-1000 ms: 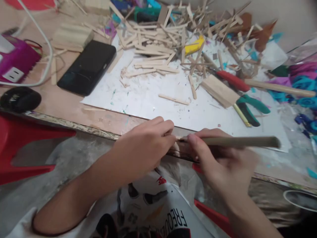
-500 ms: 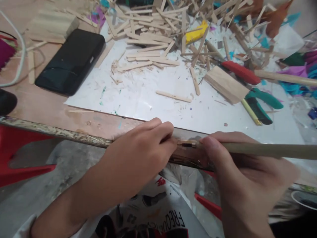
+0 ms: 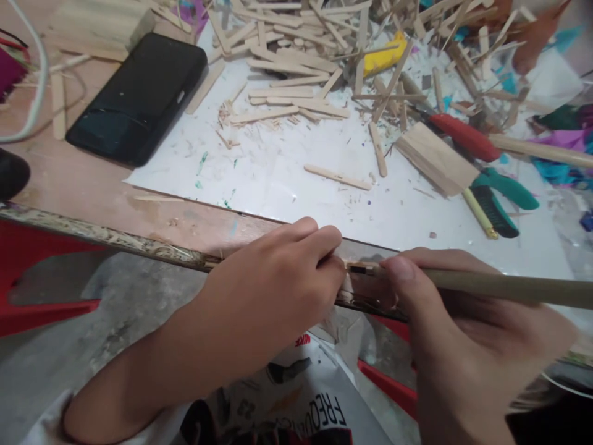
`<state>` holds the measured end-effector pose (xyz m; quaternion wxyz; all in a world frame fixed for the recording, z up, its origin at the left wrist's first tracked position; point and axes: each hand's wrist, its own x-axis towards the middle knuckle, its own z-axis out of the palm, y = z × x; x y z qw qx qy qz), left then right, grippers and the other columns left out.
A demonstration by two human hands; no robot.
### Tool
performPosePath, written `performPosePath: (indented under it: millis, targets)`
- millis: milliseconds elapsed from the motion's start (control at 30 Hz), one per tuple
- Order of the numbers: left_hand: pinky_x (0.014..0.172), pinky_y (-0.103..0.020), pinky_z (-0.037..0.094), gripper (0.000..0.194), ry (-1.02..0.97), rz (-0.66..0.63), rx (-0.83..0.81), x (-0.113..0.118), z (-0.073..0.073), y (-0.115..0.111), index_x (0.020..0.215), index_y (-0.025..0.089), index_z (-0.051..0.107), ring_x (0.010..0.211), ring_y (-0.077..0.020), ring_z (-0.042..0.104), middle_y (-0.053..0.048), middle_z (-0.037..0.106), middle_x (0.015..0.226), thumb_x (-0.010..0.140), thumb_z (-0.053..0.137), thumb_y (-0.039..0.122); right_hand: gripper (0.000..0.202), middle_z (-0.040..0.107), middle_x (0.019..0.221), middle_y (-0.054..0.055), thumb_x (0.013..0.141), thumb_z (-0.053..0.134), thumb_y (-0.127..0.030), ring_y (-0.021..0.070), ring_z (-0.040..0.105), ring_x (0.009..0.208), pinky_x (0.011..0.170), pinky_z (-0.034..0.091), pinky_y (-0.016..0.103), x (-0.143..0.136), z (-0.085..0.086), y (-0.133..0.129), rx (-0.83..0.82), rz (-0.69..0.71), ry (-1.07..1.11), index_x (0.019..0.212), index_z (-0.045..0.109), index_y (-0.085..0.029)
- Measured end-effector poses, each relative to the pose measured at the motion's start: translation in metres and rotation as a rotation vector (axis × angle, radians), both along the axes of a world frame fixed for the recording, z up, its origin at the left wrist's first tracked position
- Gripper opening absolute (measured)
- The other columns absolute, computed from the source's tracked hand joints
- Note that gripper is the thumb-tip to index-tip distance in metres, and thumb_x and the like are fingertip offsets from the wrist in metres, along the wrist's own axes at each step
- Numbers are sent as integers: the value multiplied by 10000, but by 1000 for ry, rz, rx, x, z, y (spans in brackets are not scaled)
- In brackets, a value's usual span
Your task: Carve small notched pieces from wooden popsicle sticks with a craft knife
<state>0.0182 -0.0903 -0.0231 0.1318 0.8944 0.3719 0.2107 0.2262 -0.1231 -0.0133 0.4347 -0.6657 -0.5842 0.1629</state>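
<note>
At the table's near edge, my left hand (image 3: 287,278) is closed with its fingers curled down. What it pinches is mostly hidden; a sliver of pale wood shows by its fingertips. My right hand (image 3: 463,315) is wrapped around a long round-handled carving tool (image 3: 519,288), thumb on top near the front. The tool lies almost level, its short, dark, narrow tip (image 3: 359,269) pointing left and close against my left fingers. Beyond my hands, a single craft stick (image 3: 337,177) lies on the white paper (image 3: 273,179).
Many loose craft sticks (image 3: 296,62) are heaped at the back. Right of centre are a wooden block (image 3: 438,159), red-and-green-handled pliers (image 3: 504,188) and a yellow-green rod (image 3: 480,214). A black phone-like slab (image 3: 139,99) lies at left. Red stool parts (image 3: 46,284) show below the table edge.
The view has shifted slightly, so the table items appear a little to the right. Both hands keep their grips, and the tool tip stays beside my left fingers.
</note>
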Motion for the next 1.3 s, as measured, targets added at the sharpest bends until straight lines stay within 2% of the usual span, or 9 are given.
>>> performPosePath:
  millis: [267,400,533,633,733,800,1033,1167,1300]
  targets:
    - [924,-357,543,262,-51,-34,-5,1,3,3,960,152,772,956,-231,605,-69,692,1020,1017,565,3,69,761,828,-56,962,878,-279,121,676,690,642,534,342,9,-4,-1,11,78,-41,930,841,-328]
    - [904,-366,514,229,-80,-69,-62,1,4,5,909,151,761,930,-226,590,-61,674,983,990,628,-17,104,783,887,-12,907,927,-269,170,689,759,683,567,359,12,-6,-1,48,120,-104,927,852,-338]
    - [800,-362,473,230,-77,-68,-48,0,2,4,881,162,749,899,-216,587,-43,666,944,983,659,-24,97,781,816,-13,909,910,-239,135,684,681,603,547,294,14,-4,6,46,220,-38,878,839,-296]
    - [817,-366,469,190,-25,-38,-12,1,-1,2,926,169,746,930,-220,598,-39,664,982,1002,681,7,104,744,695,-28,938,889,-283,122,674,560,521,543,247,17,-2,14,-30,244,63,872,815,-253]
    - [835,-357,463,194,-4,-10,6,2,-4,1,936,186,725,961,-220,595,-31,659,1014,997,683,7,229,694,593,-21,973,856,-394,150,639,467,422,526,252,20,1,21,-190,301,209,835,785,-226]
    - [832,-353,458,194,1,5,8,3,-6,0,950,192,722,973,-222,593,-29,652,1021,995,681,8,286,683,584,-11,963,862,-451,143,617,467,413,513,244,22,2,23,-248,322,285,817,780,-220]
    - [845,-369,454,181,22,-19,55,5,-3,2,1006,168,738,943,-243,583,-47,680,1025,986,679,-2,241,680,619,1,947,887,-444,129,627,514,466,525,232,27,2,22,-307,265,414,852,820,-233]
    - [884,-375,444,207,40,-24,138,5,0,5,1019,148,731,943,-259,563,-61,688,1001,967,645,-33,221,694,657,-13,964,873,-430,111,604,506,467,509,231,25,3,18,-261,201,429,854,810,-249]
    - [841,-387,415,225,44,-12,124,6,0,4,992,164,706,904,-264,537,-54,655,962,955,634,-45,212,679,644,-28,963,879,-418,116,595,524,482,493,251,18,3,13,-183,138,377,846,797,-261]
